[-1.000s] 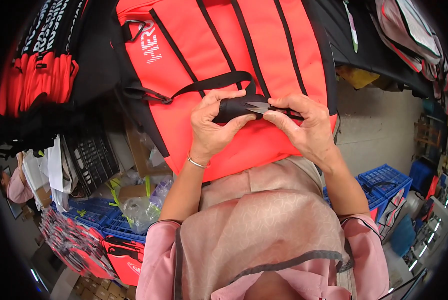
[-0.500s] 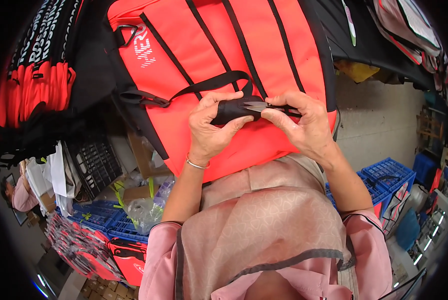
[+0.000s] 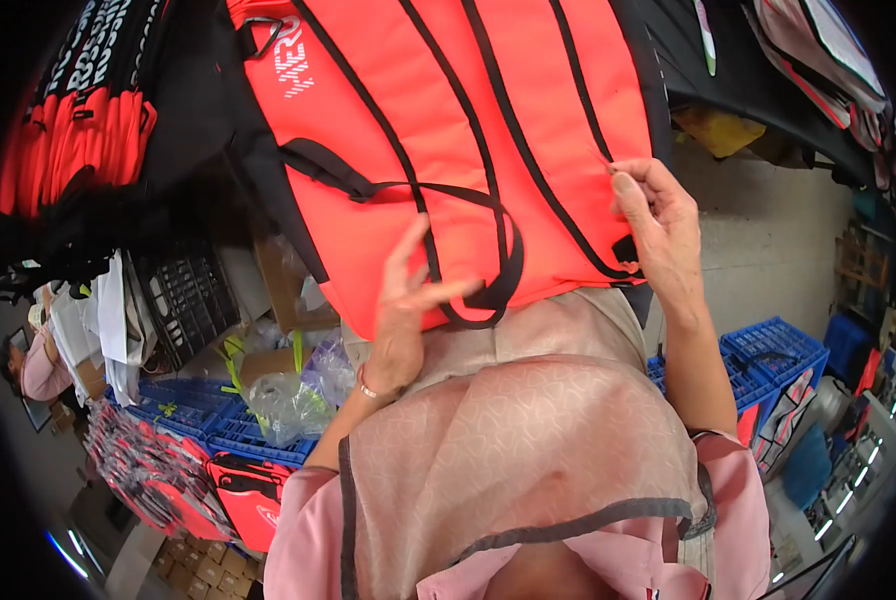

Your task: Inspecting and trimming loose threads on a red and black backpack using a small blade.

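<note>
A large red bag (image 3: pixel 563 130) with black piping lies in front of me, its lower end against my apron (image 3: pixel 528 410). My left hand (image 3: pixel 403 325) is over the bag's lower left part with fingers spread, slightly blurred, beside a looped black webbing strap (image 3: pixel 515 250). Nothing shows in its grasp. On the right, my right hand (image 3: pixel 670 235) has thumb and forefinger pinched together above the bag. What they pinch is too small to name. Below that hand a small black patch (image 3: pixel 624 249) shows on the bag's edge. No snips can be made out.
Folded red and black bags (image 3: pixel 78 150) are stacked at the far left. Blue crates (image 3: pixel 778 345) stand right of me, with more crates at lower left beside clear plastic wrapping (image 3: pixel 288 405). A white pen-like tool (image 3: pixel 706 40) lies at the upper right. Another person (image 3: pixel 43 365) is at far left.
Both hands have moved apart, releasing the black strap end. The snips that were in my right hand no longer show. The strap now hangs in a loop, and the bag has shifted slightly.
</note>
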Motion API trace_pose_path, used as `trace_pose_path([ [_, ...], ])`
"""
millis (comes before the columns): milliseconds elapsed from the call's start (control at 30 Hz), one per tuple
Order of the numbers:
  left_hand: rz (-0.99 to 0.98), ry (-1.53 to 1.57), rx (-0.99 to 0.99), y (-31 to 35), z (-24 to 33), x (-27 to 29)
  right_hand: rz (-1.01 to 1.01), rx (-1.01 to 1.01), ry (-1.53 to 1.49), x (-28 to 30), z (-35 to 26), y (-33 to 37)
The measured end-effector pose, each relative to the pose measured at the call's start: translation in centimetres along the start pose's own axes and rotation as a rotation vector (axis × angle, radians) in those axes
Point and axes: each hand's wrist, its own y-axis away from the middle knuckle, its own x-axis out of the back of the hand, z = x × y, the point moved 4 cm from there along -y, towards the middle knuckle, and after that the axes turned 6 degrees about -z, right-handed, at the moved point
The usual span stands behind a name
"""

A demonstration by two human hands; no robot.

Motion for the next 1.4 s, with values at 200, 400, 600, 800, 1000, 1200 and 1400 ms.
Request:
trace_pose_path([
  [200,-0.015,-0.039,0.765,3.1,1.6,0.0,0.054,-0.038,-0.025,-0.3,-0.6,1.3],
  [400,-0.214,0.062,0.706,-2.9,-1.1,-3.9,-0.317,-0.003,0.228,-6.2,-4.2,0.8],
  [600,-0.159,0.218,0.404,-6.9,-2.8,-4.4,-0.640,0.222,0.316,-6.4,-1.1,4.3],
  [800,-0.142,0.223,0.400,-5.9,-2.2,-4.1,-0.308,0.142,-0.204,-3.4,-2.5,4.0],
  [1000,-0.039,0.092,0.383,-3.6,-0.2,-2.4,-0.217,-0.005,-0.071,-4.2,-1.5,0.1],
  [1200,0.002,0.235,0.430,-2.2,0.9,-3.4,-0.266,-0.047,-0.188,-5.7,-3.0,-0.2],
  [1400,-0.285,-0.040,0.249,-1.7,0.5,-3.8,-0.284,0.058,-0.137,-6.7,-4.3,-1.7],
])
